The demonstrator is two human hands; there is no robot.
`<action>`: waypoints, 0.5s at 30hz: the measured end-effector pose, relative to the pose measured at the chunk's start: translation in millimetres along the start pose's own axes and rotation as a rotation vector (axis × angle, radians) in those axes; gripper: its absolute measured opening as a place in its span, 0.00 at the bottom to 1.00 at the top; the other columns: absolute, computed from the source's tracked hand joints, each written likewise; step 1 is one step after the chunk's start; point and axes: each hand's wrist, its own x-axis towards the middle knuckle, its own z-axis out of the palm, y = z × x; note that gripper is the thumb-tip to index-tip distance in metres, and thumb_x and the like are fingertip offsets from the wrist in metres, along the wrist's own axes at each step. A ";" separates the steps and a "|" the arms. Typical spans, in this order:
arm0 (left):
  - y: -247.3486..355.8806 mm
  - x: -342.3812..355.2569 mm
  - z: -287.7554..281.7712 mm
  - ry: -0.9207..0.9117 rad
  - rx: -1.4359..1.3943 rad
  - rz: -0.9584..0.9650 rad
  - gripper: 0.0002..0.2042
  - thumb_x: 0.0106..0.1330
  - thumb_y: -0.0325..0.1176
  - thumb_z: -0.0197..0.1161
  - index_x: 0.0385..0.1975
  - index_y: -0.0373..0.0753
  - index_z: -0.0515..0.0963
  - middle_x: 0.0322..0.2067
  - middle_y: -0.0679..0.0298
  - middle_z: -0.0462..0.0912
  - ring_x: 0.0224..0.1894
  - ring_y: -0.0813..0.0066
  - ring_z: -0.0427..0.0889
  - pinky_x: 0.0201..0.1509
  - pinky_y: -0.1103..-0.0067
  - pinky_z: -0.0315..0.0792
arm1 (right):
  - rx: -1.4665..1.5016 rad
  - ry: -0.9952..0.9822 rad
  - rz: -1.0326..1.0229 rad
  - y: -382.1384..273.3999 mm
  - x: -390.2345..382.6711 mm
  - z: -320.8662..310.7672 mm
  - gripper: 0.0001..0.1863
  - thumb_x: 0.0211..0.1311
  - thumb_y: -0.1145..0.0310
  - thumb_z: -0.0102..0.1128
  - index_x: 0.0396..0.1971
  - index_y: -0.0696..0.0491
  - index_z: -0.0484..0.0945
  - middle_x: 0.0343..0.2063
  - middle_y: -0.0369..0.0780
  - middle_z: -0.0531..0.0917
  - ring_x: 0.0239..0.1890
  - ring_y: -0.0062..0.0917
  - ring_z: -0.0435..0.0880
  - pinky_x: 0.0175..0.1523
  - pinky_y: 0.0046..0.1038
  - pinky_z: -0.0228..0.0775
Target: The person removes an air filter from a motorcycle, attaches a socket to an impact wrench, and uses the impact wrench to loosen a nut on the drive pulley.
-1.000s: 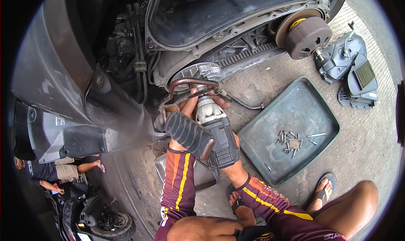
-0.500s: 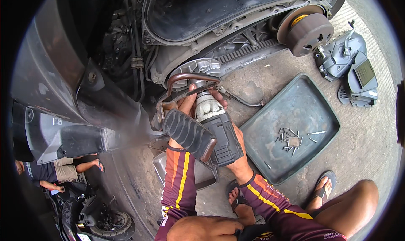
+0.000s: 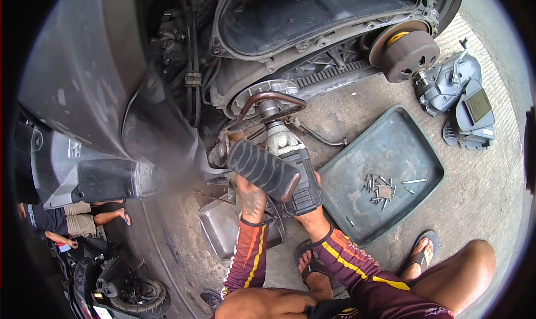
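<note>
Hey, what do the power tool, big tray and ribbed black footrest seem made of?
Power tool: black body, probably matte plastic; the pale, scuffed nose looks like metal. Tray: dull grey-green, likely plastic, judging by its thick rounded rim. Footrest: probably rubber-covered, given its matte moulded ridges.

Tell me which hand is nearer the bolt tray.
Right. The right hand, mostly hidden by the power tool, shows just left of the bolt tray; the left hand is farther left, partly hidden by the footrest.
</note>
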 end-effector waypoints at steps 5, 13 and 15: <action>-0.5 -34.4 1.3 0.098 -0.545 -0.389 0.27 0.62 0.40 0.60 0.58 0.37 0.61 0.50 0.56 0.71 0.53 0.70 0.70 0.57 0.77 0.64 | -0.428 -0.104 -0.073 31.2 -18.6 23.5 0.22 0.43 0.65 0.65 0.41 0.56 0.75 0.39 0.47 0.78 0.45 0.43 0.76 0.54 0.36 0.64; 9.8 -41.6 30.1 -0.030 -0.757 -0.514 0.28 0.60 0.48 0.60 0.54 0.37 0.64 0.48 0.57 0.72 0.53 0.72 0.69 0.59 0.78 0.60 | -0.216 -0.008 0.109 4.1 -12.9 -7.2 0.12 0.60 0.69 0.59 0.38 0.62 0.75 0.30 0.40 0.80 0.27 0.22 0.74 0.32 0.26 0.68; 14.8 -46.7 16.9 -0.004 -0.760 -0.493 0.27 0.60 0.48 0.60 0.54 0.37 0.65 0.47 0.58 0.72 0.53 0.72 0.69 0.59 0.78 0.60 | -0.213 -0.017 0.057 -2.9 -15.7 3.8 0.12 0.60 0.69 0.60 0.39 0.61 0.74 0.33 0.39 0.79 0.29 0.22 0.73 0.35 0.25 0.67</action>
